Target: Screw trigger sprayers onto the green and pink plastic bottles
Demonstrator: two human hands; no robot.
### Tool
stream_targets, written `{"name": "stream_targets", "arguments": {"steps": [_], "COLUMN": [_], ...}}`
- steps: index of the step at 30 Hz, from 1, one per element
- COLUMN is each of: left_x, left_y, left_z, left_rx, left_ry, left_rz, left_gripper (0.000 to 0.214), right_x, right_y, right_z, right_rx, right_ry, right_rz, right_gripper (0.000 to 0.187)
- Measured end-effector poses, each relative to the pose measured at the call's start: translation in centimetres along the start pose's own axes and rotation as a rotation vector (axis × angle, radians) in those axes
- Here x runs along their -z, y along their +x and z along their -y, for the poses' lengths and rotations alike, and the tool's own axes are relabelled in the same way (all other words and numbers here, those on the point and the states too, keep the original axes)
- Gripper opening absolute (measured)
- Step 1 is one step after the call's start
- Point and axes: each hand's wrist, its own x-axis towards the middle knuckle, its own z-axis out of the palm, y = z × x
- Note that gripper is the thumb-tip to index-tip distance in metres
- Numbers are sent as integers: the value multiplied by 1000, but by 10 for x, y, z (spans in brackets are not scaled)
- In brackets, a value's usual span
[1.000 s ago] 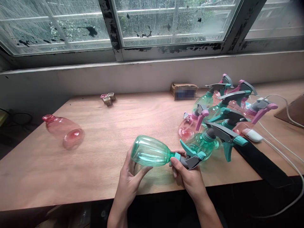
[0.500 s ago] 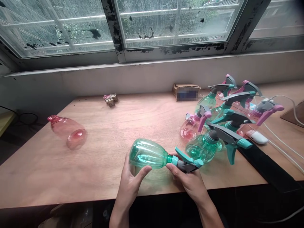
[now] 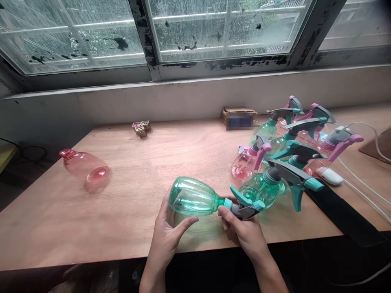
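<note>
A clear green spray bottle with a teal and grey trigger head lies sideways above the front of the table. My left hand cups its base end, fingers behind and under it, thumb raised off the near side. At the neck, my right hand grips just below the trigger head, thumb on the collar; its other fingers are mostly hidden. Just beyond stands another green spray bottle, with a pink spray bottle beside it.
On the left of the wooden table lies a pink bottle without a head. Several green and pink spray bottles crowd the right side, near a white mouse, a black strip and cables. A small carton sits by the wall.
The held spray bottle has shifted slightly right, and its trigger head has turned a little. My left thumb has lifted away from the bottle; my right hand has moved slightly right with the neck.
</note>
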Motion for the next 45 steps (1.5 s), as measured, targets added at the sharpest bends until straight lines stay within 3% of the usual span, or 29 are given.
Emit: {"name": "stream_targets", "arguments": {"steps": [7,13,22,31,38,45], "left_x": [5,2,6,8,8,4], "left_y": [0,-4,3,-2,0,0], "left_z": [1,-5,2,7,5,-3], "left_rx": [-3,-25,-29,-27,-53,-13], "left_ry": [5,16,41,38,62,30], "left_rz": [62,-11,28,107,43,23], "left_gripper": [74,76,63,82,70,62], "right_x": [2,2,3,4,4,3], "right_y": [0,0,0,3,0,0], "right_z": [-2,-3,-5,-9,-7,-6], "right_rx": [-10,9,-13,46,16,14], "right_ry": [16,-61,9,27,-25,6], "right_rz": [10,-7,6,4,21,11], "right_gripper": [48,41,44,39,45,40]}}
